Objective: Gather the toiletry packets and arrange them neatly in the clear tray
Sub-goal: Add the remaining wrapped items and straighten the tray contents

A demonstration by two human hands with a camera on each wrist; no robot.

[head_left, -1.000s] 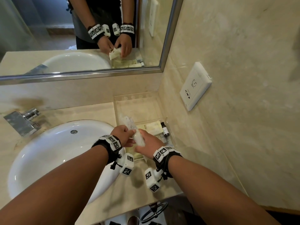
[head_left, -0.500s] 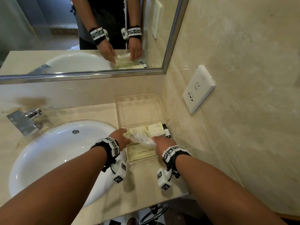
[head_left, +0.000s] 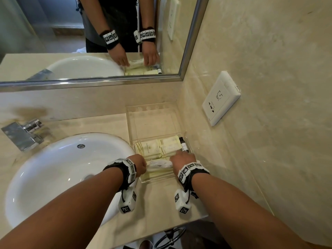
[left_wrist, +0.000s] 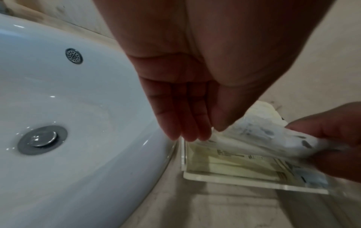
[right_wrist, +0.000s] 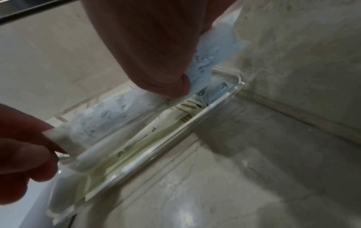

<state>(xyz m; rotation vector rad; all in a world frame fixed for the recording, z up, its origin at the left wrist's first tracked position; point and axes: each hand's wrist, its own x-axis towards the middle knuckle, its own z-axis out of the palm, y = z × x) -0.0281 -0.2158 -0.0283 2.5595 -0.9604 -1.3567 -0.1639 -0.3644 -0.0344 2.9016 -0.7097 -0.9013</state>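
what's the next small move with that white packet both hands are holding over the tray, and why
Probably lower it flat and let go. The left hand and right hand each pinch one end of the white packet, which hangs level just above the yellow packets lying in the near end of the clear tray.

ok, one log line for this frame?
both hands pinch white packet ends | packet low over clear tray near end | cream packets inside | not released

white crinkled plastic packet [head_left: 160,164]: grey print | flat rectangular paper packets [head_left: 150,147]: pale yellow, dark lettering | round ceramic basin [head_left: 53,169], 9 o'clock: white | rigid acrylic tray [head_left: 133,123]: clear
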